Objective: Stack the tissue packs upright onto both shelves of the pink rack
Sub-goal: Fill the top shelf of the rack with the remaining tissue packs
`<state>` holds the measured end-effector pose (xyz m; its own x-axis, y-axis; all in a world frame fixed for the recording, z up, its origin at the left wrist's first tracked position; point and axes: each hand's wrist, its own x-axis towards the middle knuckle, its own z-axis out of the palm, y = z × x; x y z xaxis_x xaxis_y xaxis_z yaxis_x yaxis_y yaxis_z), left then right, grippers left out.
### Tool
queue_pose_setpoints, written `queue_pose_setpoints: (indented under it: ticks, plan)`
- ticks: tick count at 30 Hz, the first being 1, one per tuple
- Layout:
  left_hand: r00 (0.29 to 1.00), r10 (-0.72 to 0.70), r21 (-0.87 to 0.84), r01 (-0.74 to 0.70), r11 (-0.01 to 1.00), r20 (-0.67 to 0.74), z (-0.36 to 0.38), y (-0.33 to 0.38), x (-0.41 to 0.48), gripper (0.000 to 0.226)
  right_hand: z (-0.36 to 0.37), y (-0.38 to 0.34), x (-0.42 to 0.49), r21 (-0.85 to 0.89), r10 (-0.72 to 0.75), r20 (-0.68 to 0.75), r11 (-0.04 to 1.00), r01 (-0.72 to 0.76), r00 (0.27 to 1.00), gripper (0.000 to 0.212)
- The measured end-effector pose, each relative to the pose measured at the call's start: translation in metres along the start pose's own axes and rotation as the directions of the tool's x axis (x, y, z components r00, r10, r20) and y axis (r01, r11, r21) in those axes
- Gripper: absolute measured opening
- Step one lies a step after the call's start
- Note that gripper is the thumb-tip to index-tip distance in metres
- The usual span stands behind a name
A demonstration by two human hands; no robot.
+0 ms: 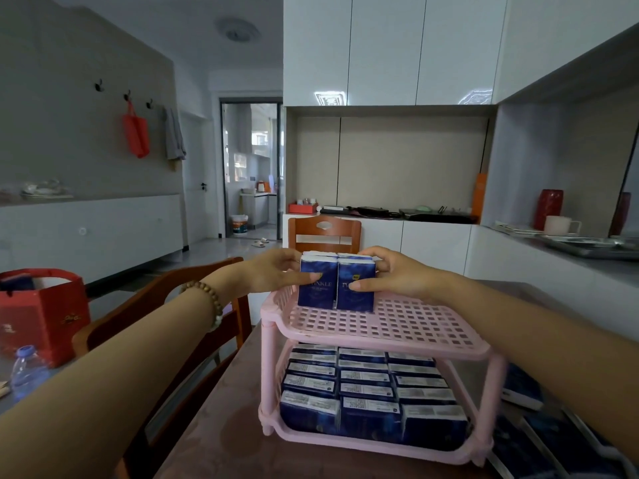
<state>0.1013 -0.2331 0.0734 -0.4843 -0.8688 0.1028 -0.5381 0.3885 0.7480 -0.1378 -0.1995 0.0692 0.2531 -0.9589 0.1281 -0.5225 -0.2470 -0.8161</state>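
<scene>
A pink two-shelf rack (387, 335) stands on the brown table. Its lower shelf is filled with several dark blue tissue packs (366, 392) standing upright in rows. At the far left of the top shelf stand upright blue tissue packs (337, 293), side by side, with more behind them. My left hand (276, 271) grips the left pack, thumb on its front. My right hand (390, 274) grips the right pack the same way. More loose packs (525, 392) lie flat on the table to the right of the rack.
A wooden chair (155, 305) stands left of the table, another (325, 233) behind it. A red gift bag (45, 312) and a water bottle (27, 371) sit at the left. White cabinets and a counter with a red vase (548, 209) and a mug (560, 225) are at the right.
</scene>
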Motion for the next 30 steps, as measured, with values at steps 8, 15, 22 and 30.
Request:
queue_pose_setpoints:
  ticks: [8, 15, 22, 30]
  plan:
    - [0.999, 0.049, 0.016, -0.049, 0.999, -0.007, 0.003, 0.008, -0.005, 0.036, 0.004, 0.000, 0.000, -0.044, -0.004, -0.014, 0.999, 0.003, 1.000, 0.069]
    - [0.993, 0.084, 0.112, -0.075, 0.991, -0.080, 0.001, 0.008, -0.007, 0.068, 0.005, -0.003, -0.001, -0.032, -0.018, -0.017, 0.999, 0.018, 1.000, 0.072]
    - [0.986, 0.109, 0.139, -0.092, 0.986, -0.124, 0.003, 0.014, -0.013, 0.061, 0.001, -0.012, -0.007, -0.074, -0.032, -0.061, 0.997, 0.027, 0.998, 0.070]
    - [0.954, 0.270, 0.397, -0.199, 0.896, -0.130, 0.021, 0.059, -0.081, 0.058, -0.008, -0.062, -0.086, -0.211, -0.157, -0.037, 0.967, 0.146, 0.987, 0.073]
